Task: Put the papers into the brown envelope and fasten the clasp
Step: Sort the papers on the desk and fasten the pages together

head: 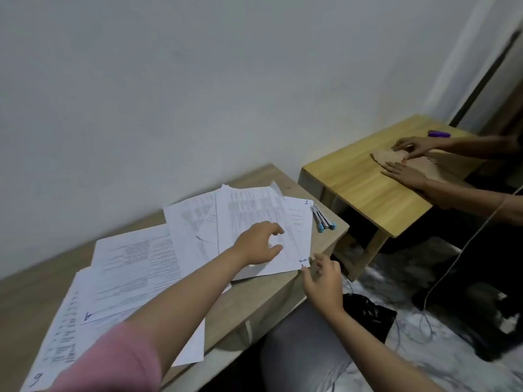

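Note:
Several printed papers [249, 210] lie fanned across a low wooden desk [283, 290]; more sheets [130, 267] spread toward the near left. My left hand [259, 244] hovers over the right-hand sheets, fingers curled and apart, holding nothing. My right hand [322, 281] is just off the desk's right edge, fingertips at the corner of the sheet marked "1" [302, 261], fingers apart. A brown envelope [424, 165] lies on a second, yellow-wood table [365, 188] at the right, under another person's two hands [407, 159].
Blue-capped pens [324, 220] lie at the desk's right end. A purple object [438, 134] rests on the far table. A black pouch [368, 312] and a thin cable [458, 250] lie on the marbled floor. A grey-clad knee [297, 349] sits below the desk edge.

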A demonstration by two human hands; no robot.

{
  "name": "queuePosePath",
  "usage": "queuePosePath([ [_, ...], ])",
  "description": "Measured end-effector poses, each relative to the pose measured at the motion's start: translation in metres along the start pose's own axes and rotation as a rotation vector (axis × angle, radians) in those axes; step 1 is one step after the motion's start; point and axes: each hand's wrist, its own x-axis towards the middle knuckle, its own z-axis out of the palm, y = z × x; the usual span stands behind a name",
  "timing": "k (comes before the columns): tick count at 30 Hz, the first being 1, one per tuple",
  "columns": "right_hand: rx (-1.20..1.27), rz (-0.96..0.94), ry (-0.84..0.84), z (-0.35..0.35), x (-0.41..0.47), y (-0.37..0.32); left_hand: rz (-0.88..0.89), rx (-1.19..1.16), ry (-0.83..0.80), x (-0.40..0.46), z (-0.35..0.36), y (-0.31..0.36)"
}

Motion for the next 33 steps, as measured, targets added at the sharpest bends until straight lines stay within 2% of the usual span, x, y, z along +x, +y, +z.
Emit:
queuePosePath([
  [4, 0.126, 0.12, -0.001, 0.003, 0.012, 0.001, 0.002, 0.041, -0.091, 0.028, 0.019, 0.008],
  [9, 0.245, 0.191, 0.037, 0.002, 0.024, -0.003, 0.049, 0.1, -0.115, 0.048, 0.031, 0.009],
  [12, 0.225, 0.147, 0.035, -0.004, 0.032, -0.006, 0.083, 0.134, -0.144, 0.056, 0.028, 0.011],
  [18, 0.176, -0.086, -0.039, -0.027, 0.052, -0.011, 0.172, 0.233, -0.164, 0.067, 0.017, 0.023],
  [23, 0.199, -0.153, -0.059, -0.048, 0.064, -0.017, 0.251, 0.314, -0.145, 0.075, 0.004, 0.045],
  [26, 0.224, -0.15, -0.015, -0.06, 0.073, -0.022, 0.261, 0.267, -0.091, 0.076, -0.004, 0.056],
  [30, 0.298, -0.091, 0.044, -0.068, 0.081, -0.038, 0.191, 0.037, 0.025, 0.072, -0.017, 0.056],
  [33, 0.318, -0.091, -0.015, -0.059, 0.079, -0.05, 0.121, -0.102, 0.152, 0.065, -0.039, 0.053],
])
